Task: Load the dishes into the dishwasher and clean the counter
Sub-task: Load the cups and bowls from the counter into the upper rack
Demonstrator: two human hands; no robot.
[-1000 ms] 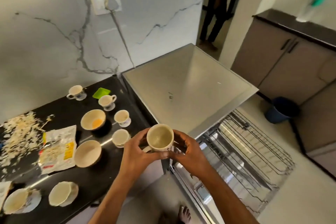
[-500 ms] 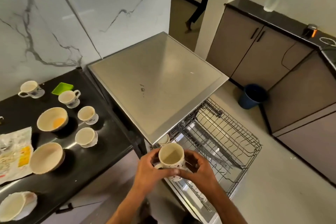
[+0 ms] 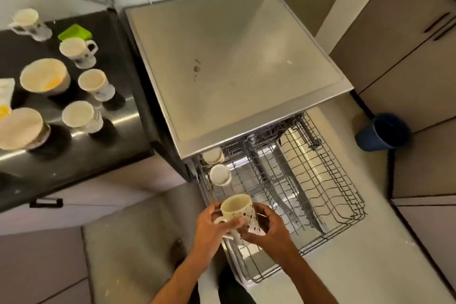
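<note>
both hands, left hand (image 3: 209,223) and right hand (image 3: 267,227), cradle a patterned mug (image 3: 240,215) at lower centre, above the dishwasher rack (image 3: 320,180), likely steadying it for placing beside two loaded cups (image 3: 218,165).

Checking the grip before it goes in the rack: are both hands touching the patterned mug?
Touching. The head view shows the left hand and right hand wrapped around the mug.

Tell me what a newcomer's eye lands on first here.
Bottom centre, both hands, left hand and right hand, hold a patterned mug over the pulled-out dishwasher rack, where two cups already sit. On the left, more mugs and bowls wait on the black counter.
</note>
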